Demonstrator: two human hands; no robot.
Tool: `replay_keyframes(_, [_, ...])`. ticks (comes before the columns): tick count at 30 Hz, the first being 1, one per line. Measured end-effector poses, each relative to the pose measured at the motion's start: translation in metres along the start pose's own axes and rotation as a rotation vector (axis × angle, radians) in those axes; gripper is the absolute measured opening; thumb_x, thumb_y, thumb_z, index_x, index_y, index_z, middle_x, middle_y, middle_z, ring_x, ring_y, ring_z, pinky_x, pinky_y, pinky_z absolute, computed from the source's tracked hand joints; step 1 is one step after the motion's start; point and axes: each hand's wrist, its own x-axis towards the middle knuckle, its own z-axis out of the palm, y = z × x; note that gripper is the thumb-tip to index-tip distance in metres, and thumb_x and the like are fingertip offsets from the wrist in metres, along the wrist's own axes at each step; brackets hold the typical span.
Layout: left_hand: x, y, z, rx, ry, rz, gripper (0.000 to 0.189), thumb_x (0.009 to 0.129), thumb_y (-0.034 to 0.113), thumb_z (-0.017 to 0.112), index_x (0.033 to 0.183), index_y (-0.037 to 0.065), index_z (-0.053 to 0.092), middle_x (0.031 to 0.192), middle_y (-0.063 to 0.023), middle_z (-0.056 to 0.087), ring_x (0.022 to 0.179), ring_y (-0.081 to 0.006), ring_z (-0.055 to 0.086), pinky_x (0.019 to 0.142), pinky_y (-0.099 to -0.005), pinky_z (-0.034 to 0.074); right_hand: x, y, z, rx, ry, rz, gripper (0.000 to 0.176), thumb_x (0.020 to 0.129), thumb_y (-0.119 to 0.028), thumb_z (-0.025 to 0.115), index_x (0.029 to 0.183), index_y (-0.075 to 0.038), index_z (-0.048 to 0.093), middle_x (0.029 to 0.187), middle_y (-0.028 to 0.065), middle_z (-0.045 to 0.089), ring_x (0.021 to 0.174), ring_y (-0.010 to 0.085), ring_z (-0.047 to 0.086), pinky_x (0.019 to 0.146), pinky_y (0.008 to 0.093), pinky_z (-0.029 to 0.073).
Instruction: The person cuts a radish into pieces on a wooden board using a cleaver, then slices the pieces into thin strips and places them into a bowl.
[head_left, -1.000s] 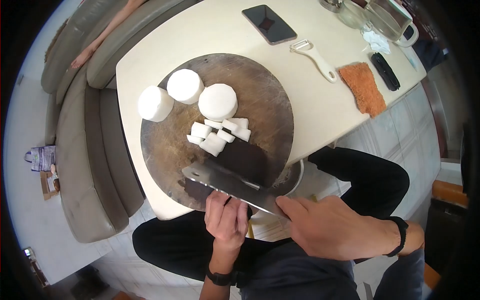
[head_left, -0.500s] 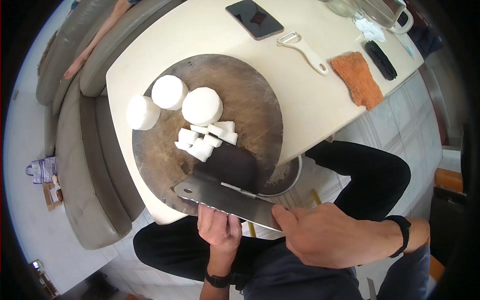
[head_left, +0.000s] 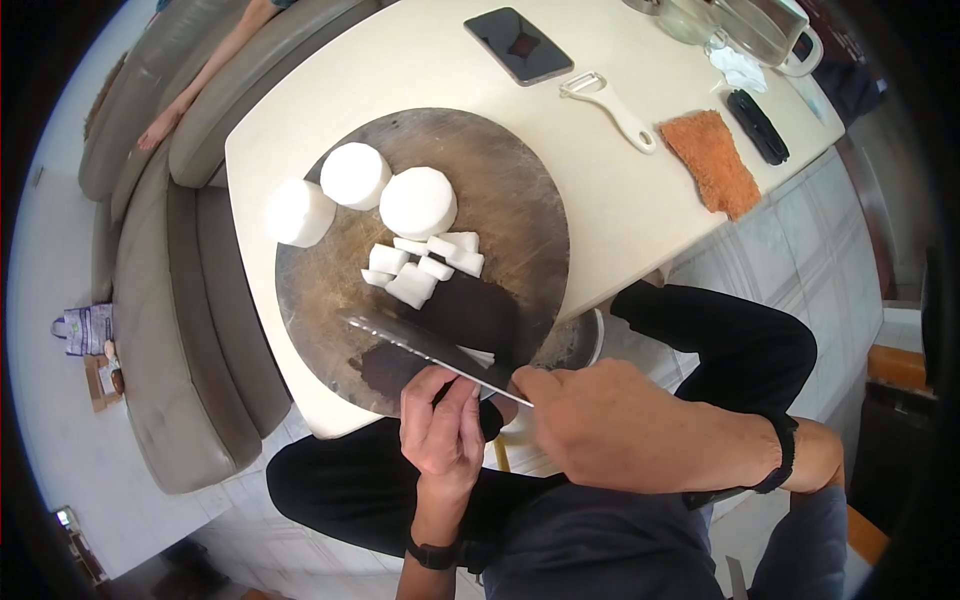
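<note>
Gripping a cleaver (head_left: 425, 346) in the right hand (head_left: 630, 425), slanted far-left, just beyond the left hand (head_left: 440, 430), curled with unclear contents.

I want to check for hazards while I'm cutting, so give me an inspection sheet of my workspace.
Surface: pale table; round chopping board on it, with dark patches.
Job's things: cleaver, three thick white rounds, small white chunks.
Clutter: phone, peeler, orange cloth, crumpled tissue.
Hands: right hand grips the cleaver; left hand has fingers close by the blade, its hold unclear.
Cables: nothing seen.
Surroundings: grey sofa, another person's bare limb over it.
</note>
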Motion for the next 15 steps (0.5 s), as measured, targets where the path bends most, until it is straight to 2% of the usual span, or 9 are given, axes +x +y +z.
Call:
replay_keyframes(2, [-0.001, 0.000, 0.000, -0.010, 0.007, -0.002, 0.027, 0.067, -0.015, 0.070, 0.091, -0.003, 0.069, 0.097, -0.0151, 0.064, 0.090, -0.0310, 0.064, 0.077, -0.0376, 0.053, -0.002, -0.002, -0.003, 0.014, 0.014, -0.002, 0.024, 0.081, -0.005, 0.061, 0.098, 0.007, 0.050, 0.071, 0.0146, 0.060, 0.057, 0.0294, 0.063, 0.049, 0.0380, 0.047])
replay_keyframes(4, [-0.003, -0.002, 0.000, -0.003, 0.012, 0.011, 0.028, 0.066, -0.014, 0.071, 0.091, -0.003, 0.069, 0.096, -0.0153, 0.063, 0.089, -0.0327, 0.064, 0.077, -0.0378, 0.053, -0.005, -0.008, -0.011, 0.035, -0.082, 0.088, 0.029, 0.082, -0.006, 0.061, 0.104, 0.009, 0.050, 0.072, 0.0154, 0.060, 0.058, 0.0299, 0.063, 0.049, 0.0391, 0.047])
replay_keyframes(8, [-0.003, -0.003, 0.000, 0.034, 0.009, 0.015, 0.022, 0.064, -0.014, 0.068, 0.084, -0.005, 0.066, 0.090, -0.0160, 0.061, 0.081, -0.0343, 0.063, 0.072, -0.0387, 0.052, -0.011, -0.019, -0.018, -0.015, -0.155, 0.133, 0.033, 0.084, -0.008, 0.060, 0.109, 0.009, 0.049, 0.072, 0.0156, 0.060, 0.059, 0.0300, 0.063, 0.049, 0.0385, 0.047])
replay_keyframes(10, [-0.001, -0.003, -0.001, 0.044, 0.004, 0.025, 0.019, 0.064, -0.015, 0.067, 0.081, -0.005, 0.064, 0.088, -0.0162, 0.061, 0.078, -0.0344, 0.062, 0.071, -0.0389, 0.052, -0.012, -0.018, -0.016, -0.004, -0.088, 0.077, 0.019, 0.077, -0.003, 0.063, 0.087, 0.009, 0.051, 0.063, 0.0198, 0.060, 0.052, 0.0299, 0.065, 0.044, 0.0355, 0.049])
replay_keyframes(15, [0.000, -0.001, -0.004, 0.021, -0.021, 0.007, 0.015, 0.066, -0.016, 0.063, 0.077, -0.006, 0.062, 0.084, -0.0160, 0.060, 0.073, -0.0332, 0.060, 0.067, -0.0378, 0.050, -0.010, -0.017, -0.015, 0.003, -0.070, 0.060, 0.020, 0.076, -0.001, 0.061, 0.088, 0.013, 0.052, 0.062, 0.0202, 0.060, 0.052, 0.0298, 0.065, 0.045, 0.0357, 0.049])
